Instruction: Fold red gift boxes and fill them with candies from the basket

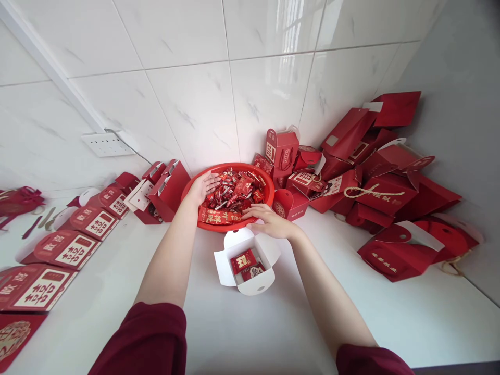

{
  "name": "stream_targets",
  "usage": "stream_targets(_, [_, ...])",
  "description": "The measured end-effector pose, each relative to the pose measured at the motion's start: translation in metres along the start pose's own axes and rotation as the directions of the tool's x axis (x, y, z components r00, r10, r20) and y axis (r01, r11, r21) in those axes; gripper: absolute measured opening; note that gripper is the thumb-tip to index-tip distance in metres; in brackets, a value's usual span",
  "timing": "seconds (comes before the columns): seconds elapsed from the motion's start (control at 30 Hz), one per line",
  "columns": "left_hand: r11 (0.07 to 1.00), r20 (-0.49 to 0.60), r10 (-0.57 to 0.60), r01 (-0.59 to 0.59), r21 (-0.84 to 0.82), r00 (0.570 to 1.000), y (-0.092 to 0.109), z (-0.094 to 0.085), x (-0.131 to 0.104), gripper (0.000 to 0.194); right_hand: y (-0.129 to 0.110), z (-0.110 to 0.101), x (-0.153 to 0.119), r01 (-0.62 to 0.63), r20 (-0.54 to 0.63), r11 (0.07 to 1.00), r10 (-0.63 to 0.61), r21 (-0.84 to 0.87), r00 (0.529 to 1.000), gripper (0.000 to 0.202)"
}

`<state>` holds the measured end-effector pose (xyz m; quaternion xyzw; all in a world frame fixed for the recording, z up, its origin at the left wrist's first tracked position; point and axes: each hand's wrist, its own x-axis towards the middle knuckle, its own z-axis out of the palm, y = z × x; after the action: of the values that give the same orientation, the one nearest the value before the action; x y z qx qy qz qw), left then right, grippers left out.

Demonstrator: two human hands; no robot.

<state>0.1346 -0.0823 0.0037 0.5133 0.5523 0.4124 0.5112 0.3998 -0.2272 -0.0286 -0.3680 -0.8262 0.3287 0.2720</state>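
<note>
On the white counter (pixel 351 323) a red basin (pixel 269 194) heaped with wrapped candies (pixel 234 195) sits by the tiled wall. The left hand (pixel 205 186) lies open, fingers spread, over the basin's left side. The right hand (pixel 269 220) rests open at the near rim, holding nothing, just above an open gift box (pixel 234 250) with two packets (pixel 247 264) inside.

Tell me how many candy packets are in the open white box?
2. Both lie side by side in the bottom of the open box: one red packet on the left, a darker packet to its right. More might hide underneath them.
</note>
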Motion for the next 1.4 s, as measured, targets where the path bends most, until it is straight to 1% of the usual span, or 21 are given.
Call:
stream_targets(0.07, [0.998,-0.084,-0.025,0.030,0.059,0.996,-0.007,-0.002,0.005,0.042,0.001,0.000,0.000,0.000,-0.002,1.000,0.000,0.001,1.000,0.032])
stream_targets(0.13, [0.988,-0.158,-0.067,0.088,0.129,0.985,-0.016,-0.005,0.010,0.036,0.001,0.000,0.000,0.004,0.001,1.000,-0.004,0.002,1.000,0.032])
stream_targets(0.23, [0.963,-0.225,-0.123,0.171,0.207,0.966,-0.029,-0.009,0.016,0.035,0.002,0.000,0.001,0.009,0.009,1.000,-0.009,-0.008,1.000,0.032])
stream_targets(0.3, [0.950,-0.241,-0.144,0.203,0.238,0.960,-0.034,-0.010,0.020,0.033,0.001,0.000,0.001,0.007,0.012,1.000,-0.007,-0.012,1.000,0.032])
stream_targets(0.4, [0.938,-0.253,-0.151,0.220,0.268,0.956,-0.038,-0.011,0.024,0.033,0.001,0.000,0.000,-0.009,0.004,1.000,0.009,0.003,1.000,0.034])
stream_targets(0.6, [0.930,-0.284,-0.102,0.193,0.313,0.953,-0.047,-0.012,0.028,0.031,0.003,0.001,0.000,0.000,-0.013,1.000,0.000,0.020,1.000,0.039])
stream_targets(0.7, [0.923,-0.276,-0.081,0.177,0.343,0.958,-0.050,-0.016,0.030,0.032,0.003,0.002,0.001,0.003,-0.013,1.000,-0.003,0.019,1.000,0.042])
stream_targets(0.77, [0.919,-0.256,-0.065,0.158,0.361,0.964,-0.049,-0.017,0.031,0.032,0.004,0.003,0.002,-0.015,-0.023,1.000,0.016,0.025,1.000,0.041])
stream_targets(0.83, [0.923,-0.224,-0.032,0.115,0.368,0.974,-0.046,-0.017,0.031,0.032,0.005,0.006,0.003,-0.041,-0.042,0.999,0.042,0.030,0.998,0.040])
stream_targets(0.93, [0.935,-0.163,0.051,0.011,0.354,0.985,-0.039,-0.014,0.028,0.029,0.007,0.009,0.004,-0.049,-0.063,0.999,0.051,0.023,0.997,0.038])
stream_targets(1.03, [0.943,-0.131,0.149,-0.101,0.318,0.980,-0.032,-0.010,0.024,0.021,0.009,0.010,0.004,-0.023,-0.066,1.000,0.024,0.021,0.998,0.039])
stream_targets(1.13, [0.941,-0.148,0.240,-0.192,0.279,0.959,-0.029,-0.009,0.021,0.020,0.010,0.009,0.004,-0.008,-0.063,1.000,0.009,0.019,0.998,0.038])
stream_targets(1.2, [0.938,-0.169,0.278,-0.230,0.258,0.946,-0.030,-0.010,0.020,0.020,0.010,0.008,0.003,-0.012,-0.059,1.000,0.013,0.019,0.998,0.038])
stream_targets(1.4, [0.943,-0.186,0.306,-0.271,0.191,0.934,-0.032,-0.011,0.021,0.022,0.009,0.007,0.002,0.002,-0.042,1.000,-0.002,0.010,0.999,0.036])
